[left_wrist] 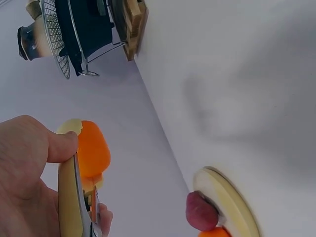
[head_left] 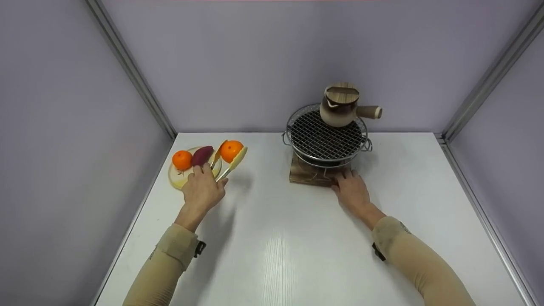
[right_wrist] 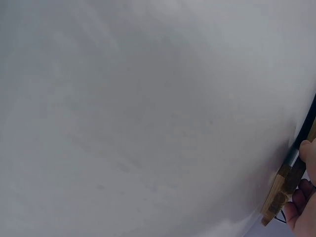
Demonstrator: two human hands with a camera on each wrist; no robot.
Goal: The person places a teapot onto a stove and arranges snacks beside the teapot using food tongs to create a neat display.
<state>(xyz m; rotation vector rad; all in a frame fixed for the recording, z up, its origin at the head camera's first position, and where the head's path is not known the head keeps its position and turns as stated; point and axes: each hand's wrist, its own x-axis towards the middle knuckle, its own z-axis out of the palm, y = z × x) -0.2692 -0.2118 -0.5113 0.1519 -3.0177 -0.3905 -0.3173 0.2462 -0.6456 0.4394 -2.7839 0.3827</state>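
Observation:
My left hand [head_left: 204, 189] holds a pair of tongs [head_left: 239, 159] with pale yellow tips. Between those tips an orange [head_left: 232, 151] is clamped, raised above the table, as the left wrist view also shows the orange [left_wrist: 93, 150]. Just left of the tongs, a round plate [head_left: 176, 180] carries a second orange [head_left: 182, 160] and a purple sweet potato [head_left: 202, 156]. My right hand [head_left: 352, 191] grips the front right edge of the wooden base [head_left: 310, 175] under a round grill; its thumb and curled fingers show at the base in the right wrist view.
On the back right of the grill's wire mesh [head_left: 316, 136] stands a brown-and-cream pot [head_left: 338, 112] with a wooden lid, its handle [head_left: 369, 111] pointing right. Wire loops stick out at the grill's sides. Grey walls border the white table [head_left: 272, 238] at back and sides.

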